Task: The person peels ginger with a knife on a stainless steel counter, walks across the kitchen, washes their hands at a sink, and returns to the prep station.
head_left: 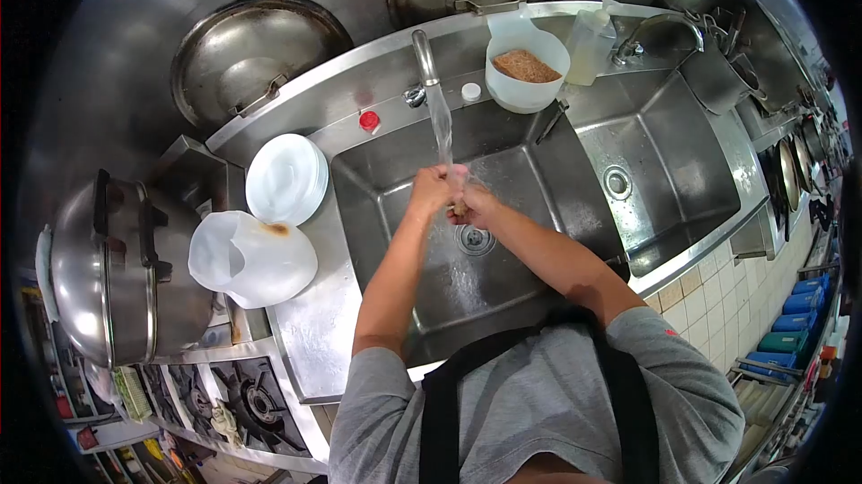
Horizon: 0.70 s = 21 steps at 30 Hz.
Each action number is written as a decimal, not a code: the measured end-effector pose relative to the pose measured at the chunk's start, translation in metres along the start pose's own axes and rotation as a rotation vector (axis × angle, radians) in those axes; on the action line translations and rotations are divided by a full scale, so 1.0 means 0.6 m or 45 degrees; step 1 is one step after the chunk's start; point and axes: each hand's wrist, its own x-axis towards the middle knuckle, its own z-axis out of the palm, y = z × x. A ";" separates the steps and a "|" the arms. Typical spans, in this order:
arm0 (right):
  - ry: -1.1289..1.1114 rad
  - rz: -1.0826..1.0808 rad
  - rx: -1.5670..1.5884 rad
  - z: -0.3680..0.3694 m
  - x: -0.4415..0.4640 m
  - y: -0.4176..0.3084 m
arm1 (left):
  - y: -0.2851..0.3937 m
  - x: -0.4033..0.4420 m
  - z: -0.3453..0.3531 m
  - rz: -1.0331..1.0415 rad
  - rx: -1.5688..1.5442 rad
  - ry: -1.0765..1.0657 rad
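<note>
Water runs from the faucet (424,57) onto both hands, which meet over the left sink basin (377,188). My left hand (431,188) is closed, its fingertips at the stream. Close beside it, my right hand (476,204) is curled shut, with something small and brownish at its fingers. Something pinkish shows in the water between the hands; splash and fingers hide what it is. Below them lies the round drain (474,240).
White plates (285,179) are stacked left of the sink, beside a cut plastic jug (260,259). Behind the basin stand a container of brown granules (525,80), a red cap (369,121) and a bottle (588,48). A second basin (664,170) lies right; a gas stove (256,403) is lower left.
</note>
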 end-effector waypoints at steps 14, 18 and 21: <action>-0.597 -0.203 -1.920 -0.118 0.041 0.087 | 0.019 0.264 -0.135 -0.309 -0.379 0.133; -0.353 -0.221 -2.429 -0.172 -0.091 0.020 | -0.025 0.321 -0.144 -0.323 -0.614 0.134; -0.194 -0.352 -2.306 -0.167 -0.208 -0.121 | -0.026 0.322 -0.154 -0.313 -0.929 0.071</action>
